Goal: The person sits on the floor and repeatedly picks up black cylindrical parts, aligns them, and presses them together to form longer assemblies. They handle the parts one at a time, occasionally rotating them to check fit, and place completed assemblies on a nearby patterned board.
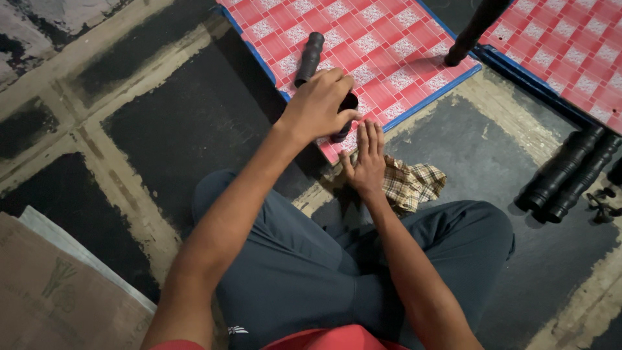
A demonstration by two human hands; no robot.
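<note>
Left hand (317,104) clamps around a black tube (345,120) standing on the corner of a red-and-white checked board (382,45) with blue edging. Right hand (366,162) lies flat, fingers together, on a plaid cloth (414,185). Another black leg (309,58) lies on the board. Brown sack, probably printed, lower left (58,291). Dark, worn concrete floor (181,123).

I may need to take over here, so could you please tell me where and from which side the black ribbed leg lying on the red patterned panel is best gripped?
Probably around the black leg's bare upper shaft, coming from above. It lies flat on the red panel, and the left hand covers its near end.
</note>
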